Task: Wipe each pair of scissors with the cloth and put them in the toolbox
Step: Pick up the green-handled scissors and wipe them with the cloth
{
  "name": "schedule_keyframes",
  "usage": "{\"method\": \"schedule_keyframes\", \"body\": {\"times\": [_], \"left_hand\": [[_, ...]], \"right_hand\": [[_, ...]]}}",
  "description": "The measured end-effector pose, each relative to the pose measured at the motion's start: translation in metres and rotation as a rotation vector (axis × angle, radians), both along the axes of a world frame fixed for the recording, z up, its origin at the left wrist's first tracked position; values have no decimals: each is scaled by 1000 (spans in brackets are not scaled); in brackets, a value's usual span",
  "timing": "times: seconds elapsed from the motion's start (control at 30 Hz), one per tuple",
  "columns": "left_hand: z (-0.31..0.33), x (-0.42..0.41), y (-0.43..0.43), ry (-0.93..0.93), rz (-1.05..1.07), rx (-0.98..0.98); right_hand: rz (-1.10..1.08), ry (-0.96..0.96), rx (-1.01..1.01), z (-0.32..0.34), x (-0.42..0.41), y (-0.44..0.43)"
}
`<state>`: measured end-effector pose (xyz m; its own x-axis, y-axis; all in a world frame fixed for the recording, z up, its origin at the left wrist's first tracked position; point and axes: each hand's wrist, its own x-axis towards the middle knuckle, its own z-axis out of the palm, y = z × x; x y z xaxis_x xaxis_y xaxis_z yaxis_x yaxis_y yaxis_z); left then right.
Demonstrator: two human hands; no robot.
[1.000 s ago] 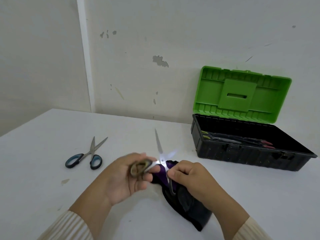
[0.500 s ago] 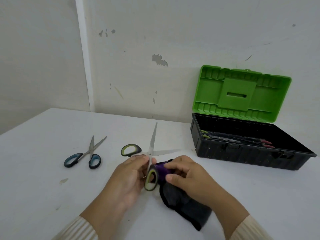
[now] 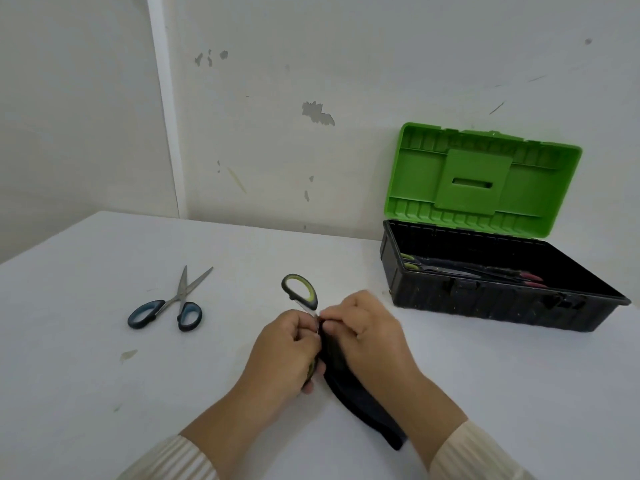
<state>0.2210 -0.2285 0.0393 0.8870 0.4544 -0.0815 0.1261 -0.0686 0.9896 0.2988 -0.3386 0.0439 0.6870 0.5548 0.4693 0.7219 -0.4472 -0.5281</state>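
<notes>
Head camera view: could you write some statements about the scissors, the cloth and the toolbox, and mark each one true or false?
1. The toolbox is closed. False: its green lid stands open.
2. The blue scissors lie on the table, away from both hands. True.
3. The left hand grips the green scissors. True.
4. The right hand holds nothing. False: it pinches the dark cloth against the green scissors.
5. The toolbox is empty. False: other scissors lie inside.

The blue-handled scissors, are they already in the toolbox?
No, the blue-handled scissors lie on the table, well to the left of the open toolbox.
</notes>
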Motion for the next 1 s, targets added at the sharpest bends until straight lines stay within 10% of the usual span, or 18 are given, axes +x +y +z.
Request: {"method": "schedule_keyframes", "body": {"times": [1.0], "left_hand": [[0,5,11,-54,-62,18]], "right_hand": [[-102,-184,17,0,-4,4]]}}
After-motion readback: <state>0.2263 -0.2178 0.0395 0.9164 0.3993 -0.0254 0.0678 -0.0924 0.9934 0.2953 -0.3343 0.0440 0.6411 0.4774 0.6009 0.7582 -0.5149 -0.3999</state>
